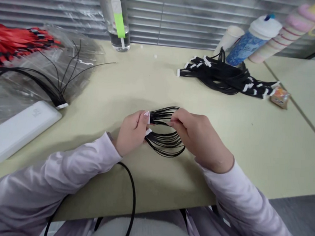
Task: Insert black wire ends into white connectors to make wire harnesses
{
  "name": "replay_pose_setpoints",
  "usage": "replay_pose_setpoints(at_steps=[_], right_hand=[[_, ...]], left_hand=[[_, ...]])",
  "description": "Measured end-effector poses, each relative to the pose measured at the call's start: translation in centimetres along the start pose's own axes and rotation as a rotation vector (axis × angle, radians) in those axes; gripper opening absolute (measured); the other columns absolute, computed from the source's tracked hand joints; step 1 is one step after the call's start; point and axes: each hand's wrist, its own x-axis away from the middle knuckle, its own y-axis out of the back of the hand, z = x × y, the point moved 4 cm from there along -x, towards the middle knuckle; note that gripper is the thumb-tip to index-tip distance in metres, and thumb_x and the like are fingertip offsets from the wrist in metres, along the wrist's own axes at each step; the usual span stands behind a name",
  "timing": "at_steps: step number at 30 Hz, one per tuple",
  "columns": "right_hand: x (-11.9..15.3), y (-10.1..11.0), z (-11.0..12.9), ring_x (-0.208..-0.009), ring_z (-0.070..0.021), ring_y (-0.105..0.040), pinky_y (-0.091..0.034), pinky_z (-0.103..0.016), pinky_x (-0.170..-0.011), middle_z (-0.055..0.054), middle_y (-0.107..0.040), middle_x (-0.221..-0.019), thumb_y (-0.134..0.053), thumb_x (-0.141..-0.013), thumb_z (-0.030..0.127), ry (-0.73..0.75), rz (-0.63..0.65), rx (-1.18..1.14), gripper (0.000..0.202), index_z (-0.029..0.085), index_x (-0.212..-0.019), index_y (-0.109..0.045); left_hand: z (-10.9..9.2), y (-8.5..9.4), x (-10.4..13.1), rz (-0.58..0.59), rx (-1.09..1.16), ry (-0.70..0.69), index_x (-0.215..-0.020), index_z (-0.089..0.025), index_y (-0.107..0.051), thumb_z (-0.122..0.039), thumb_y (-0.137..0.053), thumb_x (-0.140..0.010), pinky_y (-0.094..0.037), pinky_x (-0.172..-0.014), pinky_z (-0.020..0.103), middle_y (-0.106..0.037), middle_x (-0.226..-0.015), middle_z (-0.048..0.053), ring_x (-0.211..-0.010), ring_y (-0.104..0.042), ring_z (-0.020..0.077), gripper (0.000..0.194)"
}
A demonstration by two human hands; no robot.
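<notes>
A looped bundle of thin black wires (166, 140) with white connectors at its ends is held above the table between both hands. My left hand (132, 132) pinches the connector ends, the thumb on the upper white connector (149, 117); the lower white connector (148, 132) shows just beneath. On the right side of the loop, my right hand (199, 137) has thumb and forefinger closed on the upper wires. Its other fingers are curled in.
Black cables with white connectors (225, 77) lie at the back right beside a blue cup (243, 45) and a small packet (280, 97). A water bottle (118, 25) stands at the back. Left are a white power bank (24, 130), plastic bags (80, 66) and red wires (11, 43).
</notes>
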Motion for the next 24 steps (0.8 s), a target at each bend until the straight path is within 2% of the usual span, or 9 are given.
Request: replay_pose_setpoints(at_steps=[4,12,24], right_hand=[[-0.69,0.03,0.28,-0.066,-0.0086,-0.047,-0.034,-0.021,-0.061,-0.001,-0.055,-0.071,-0.047,-0.085,0.016,0.111,-0.003,-0.074,0.013,0.015,-0.074,-0.055],[-0.93,-0.51,0.67,-0.065,-0.0095,-0.046,-0.032,-0.023,-0.061,-0.002,-0.053,-0.071,-0.045,-0.086,0.018,0.109,0.068,-0.054,0.018,0.014,-0.074,-0.058],[-0.96,-0.69,0.62,-0.068,-0.0112,-0.046,-0.032,-0.025,-0.064,-0.003,-0.056,-0.075,-0.040,-0.088,0.022,0.065,0.129,0.002,0.022,0.015,-0.077,-0.058]], left_hand=[[-0.41,-0.09,0.12,0.043,-0.027,-0.061,-0.059,-0.018,-0.041,-0.034,-0.030,-0.090,-0.031,-0.041,0.020,-0.046,-0.048,-0.004,-0.040,-0.042,0.0064,0.037],[-0.48,-0.18,0.11,0.057,-0.054,-0.102,-0.058,-0.019,-0.038,-0.033,-0.029,-0.091,-0.032,-0.045,0.022,-0.045,-0.048,-0.004,-0.043,-0.040,0.0075,0.037],[-0.62,-0.16,0.18,0.062,-0.056,-0.078,-0.056,-0.020,-0.033,-0.034,-0.030,-0.090,-0.030,-0.048,0.023,-0.040,-0.047,-0.004,-0.046,-0.039,0.0090,0.037]])
